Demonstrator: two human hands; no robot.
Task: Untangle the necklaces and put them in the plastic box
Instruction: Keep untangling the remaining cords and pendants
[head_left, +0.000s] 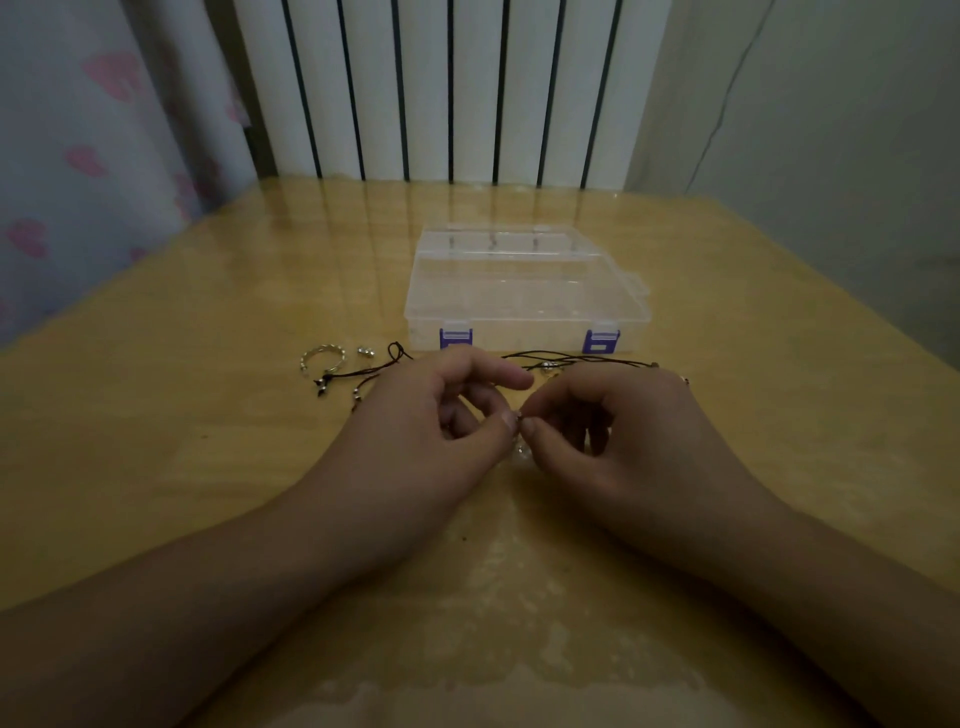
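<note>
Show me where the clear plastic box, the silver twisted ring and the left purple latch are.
clear plastic box (524, 291), head view, on its lid.
silver twisted ring (323, 357), head view, on its band.
left purple latch (456, 338), head view, on its front.

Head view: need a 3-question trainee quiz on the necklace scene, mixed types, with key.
1. True or false: the plastic box has its lid shut.
2. What do the left hand and right hand pinch between them?
A. a purple latch
B. a small silver piece on the necklaces
C. the ring
3. Fill in: the silver ring lies on the table to the ___ of the hands.

Key: 1 true; 2 B; 3 left.
</note>
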